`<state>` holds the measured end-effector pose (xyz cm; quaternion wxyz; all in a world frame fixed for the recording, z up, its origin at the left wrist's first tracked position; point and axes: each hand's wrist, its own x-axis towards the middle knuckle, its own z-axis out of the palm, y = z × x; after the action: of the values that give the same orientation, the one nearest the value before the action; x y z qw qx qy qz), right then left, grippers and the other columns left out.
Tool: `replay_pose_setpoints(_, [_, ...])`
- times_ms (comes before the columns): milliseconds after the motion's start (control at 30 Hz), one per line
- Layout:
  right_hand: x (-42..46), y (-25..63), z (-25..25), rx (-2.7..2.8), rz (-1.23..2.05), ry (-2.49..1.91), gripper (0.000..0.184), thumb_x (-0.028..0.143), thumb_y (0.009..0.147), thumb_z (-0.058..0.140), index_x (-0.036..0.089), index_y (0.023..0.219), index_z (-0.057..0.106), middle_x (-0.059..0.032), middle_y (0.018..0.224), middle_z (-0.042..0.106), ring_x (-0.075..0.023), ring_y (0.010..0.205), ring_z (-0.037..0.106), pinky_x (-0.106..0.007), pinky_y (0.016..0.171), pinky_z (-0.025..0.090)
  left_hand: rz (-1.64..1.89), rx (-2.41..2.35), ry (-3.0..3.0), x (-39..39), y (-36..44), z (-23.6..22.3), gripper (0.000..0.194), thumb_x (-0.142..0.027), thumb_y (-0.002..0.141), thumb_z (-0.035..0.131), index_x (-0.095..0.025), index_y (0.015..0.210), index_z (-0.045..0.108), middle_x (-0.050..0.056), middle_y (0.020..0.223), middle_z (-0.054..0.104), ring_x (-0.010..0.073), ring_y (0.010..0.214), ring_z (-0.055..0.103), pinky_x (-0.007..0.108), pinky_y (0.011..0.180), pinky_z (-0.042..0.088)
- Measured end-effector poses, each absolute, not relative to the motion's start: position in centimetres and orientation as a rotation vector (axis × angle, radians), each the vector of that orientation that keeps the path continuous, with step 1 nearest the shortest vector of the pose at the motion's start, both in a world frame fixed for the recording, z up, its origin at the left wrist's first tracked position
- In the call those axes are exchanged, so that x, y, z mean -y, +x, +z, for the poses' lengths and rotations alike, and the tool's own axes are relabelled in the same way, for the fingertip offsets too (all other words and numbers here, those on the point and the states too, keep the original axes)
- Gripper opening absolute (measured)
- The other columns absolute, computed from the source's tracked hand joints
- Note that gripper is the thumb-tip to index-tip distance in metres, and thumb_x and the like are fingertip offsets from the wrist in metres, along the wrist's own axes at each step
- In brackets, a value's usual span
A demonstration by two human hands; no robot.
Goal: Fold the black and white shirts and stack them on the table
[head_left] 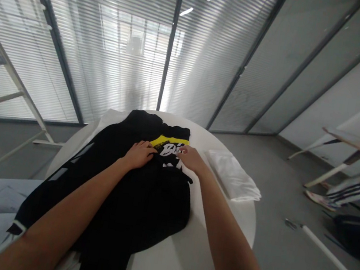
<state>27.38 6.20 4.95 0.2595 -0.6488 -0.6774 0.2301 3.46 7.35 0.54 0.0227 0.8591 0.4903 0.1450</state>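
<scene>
A black sweatshirt [153,203] lies spread and partly folded over a round white table [182,265]. Its printed part, a yellow band with white lettering [169,150] below it, is between my hands. My left hand [139,154] rests on the cloth at the print's left edge, fingers bent and gripping the fabric. At the right edge of the print, my right hand [192,159] has its thumb and fingers closed on the cloth. Grey blocks [70,162] mark the long sleeve stretching to the lower left. My forearms cover some of the garment.
A folded white cloth [234,176] lies on the table's right side. Papers [0,199] are at the lower left, beside a white metal frame [22,86]. Across the floor on the right are a wooden-topped table [359,144], a person's striped trouser leg [356,191] and a white pole [333,259].
</scene>
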Motion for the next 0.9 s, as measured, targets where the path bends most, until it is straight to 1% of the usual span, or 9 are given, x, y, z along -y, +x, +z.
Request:
replay_pose_setpoints(67, [-4.6, 26.9, 5.0, 1.985, 0.684, -1.691, 0.017, 0.034, 0.077, 0.068, 0.019, 0.085, 0.072, -0.0043, 0.079, 0.069, -0.0186, 0.075, 0.06, -0.027, 0.069, 0.042, 0.487, -1.512, 2.676, -7.7, 3.4, 0.2, 0.035, -0.029, 0.091, 0.045, -0.03, 0.119, 0.066, 0.007, 0.119, 0.058, 0.0245, 0.111, 0.051, 0.041, 0.097, 0.04])
replay_pose_setpoints(167, [-2.2, 26.3, 4.5, 2.1, 0.83, -1.698, 0.024, 0.044, 0.075, 0.07, 0.02, 0.072, 0.071, -0.0039, 0.068, 0.067, -0.0198, 0.067, 0.06, -0.028, 0.063, 0.041, 0.52, -1.487, 2.689, -7.9, 3.5, 0.0, 0.035, -0.028, 0.091, 0.046, -0.028, 0.119, 0.067, 0.008, 0.117, 0.059, 0.0226, 0.11, 0.052, 0.038, 0.1, 0.039])
replay_pose_setpoints(300, [0.1, 26.3, 4.2, 2.095, 0.729, -1.726, 0.032, 0.048, 0.065, 0.079, 0.022, 0.084, 0.073, -0.0059, 0.08, 0.069, -0.0233, 0.075, 0.062, -0.03, 0.068, 0.041, 0.513, -1.528, 2.703, -7.6, 3.6, 0.1, 0.035, -0.03, 0.091, 0.045, -0.029, 0.119, 0.067, 0.008, 0.118, 0.059, 0.0245, 0.112, 0.051, 0.04, 0.099, 0.039])
replay_pose_setpoints(367, [0.6, 26.3, 4.4, 2.148, 0.643, -1.71, 0.036, 0.047, 0.066, 0.078, 0.023, 0.092, 0.072, -0.0064, 0.087, 0.069, -0.0244, 0.08, 0.062, -0.031, 0.07, 0.041, 0.499, -1.575, 2.693, -7.4, 3.7, 0.2, 0.035, -0.031, 0.092, 0.045, -0.031, 0.119, 0.067, 0.007, 0.121, 0.059, 0.026, 0.115, 0.05, 0.043, 0.099, 0.038])
replay_pose_setpoints(467, [0.7, 26.6, 5.0, 2.22, 0.659, -1.632, 0.031, 0.039, 0.07, 0.074, 0.023, 0.095, 0.071, -0.0054, 0.088, 0.069, -0.023, 0.08, 0.061, -0.03, 0.071, 0.042, 0.506, -1.621, 2.665, -7.1, 3.9, 0.3, 0.036, -0.032, 0.093, 0.042, -0.032, 0.12, 0.066, 0.006, 0.123, 0.06, 0.0276, 0.116, 0.049, 0.045, 0.098, 0.038])
replay_pose_setpoints(600, [0.1, 27.8, 5.6, 2.119, 1.183, -1.329, 0.02, 0.031, 0.074, 0.068, 0.019, 0.089, 0.069, -0.0022, 0.084, 0.069, -0.0189, 0.078, 0.062, -0.028, 0.069, 0.044, 0.561, -1.665, 2.609, -7.0, 3.8, 0.4, 0.04, -0.032, 0.096, 0.035, -0.029, 0.122, 0.065, 0.006, 0.125, 0.061, 0.0286, 0.112, 0.052, 0.045, 0.094, 0.04])
replay_pose_setpoints(700, [0.2, 28.9, 6.2, 1.925, 1.551, -1.075, 0.025, 0.033, 0.073, 0.071, 0.017, 0.092, 0.069, -0.0016, 0.089, 0.069, -0.0177, 0.081, 0.063, -0.028, 0.074, 0.046, 0.577, -1.704, 2.558, -7.1, 3.7, 0.4, 0.04, -0.029, 0.096, 0.033, -0.027, 0.123, 0.063, 0.007, 0.123, 0.063, 0.0274, 0.111, 0.054, 0.044, 0.092, 0.041])
replay_pose_setpoints(800, [0.9, 29.5, 6.9, 1.816, 1.751, -0.924, 0.034, 0.034, 0.073, 0.073, 0.015, 0.101, 0.069, -0.0026, 0.093, 0.07, -0.0173, 0.082, 0.063, -0.029, 0.078, 0.047, 0.595, -1.732, 2.5, -7.3, 3.5, 0.4, 0.04, -0.027, 0.097, 0.032, -0.026, 0.122, 0.063, 0.007, 0.117, 0.066, 0.0256, 0.108, 0.056, 0.042, 0.091, 0.042])
replay_pose_setpoints(900, [1.4, 29.2, 7.1, 1.891, 1.87, -0.861, 0.035, 0.036, 0.075, 0.074, 0.015, 0.103, 0.068, -0.0022, 0.092, 0.069, -0.0173, 0.082, 0.063, -0.028, 0.077, 0.048, 0.636, -1.722, 2.459, -7.4, 3.4, 0.4, 0.039, -0.028, 0.097, 0.033, -0.026, 0.121, 0.063, 0.007, 0.115, 0.066, 0.0247, 0.106, 0.056, 0.041, 0.091, 0.042])
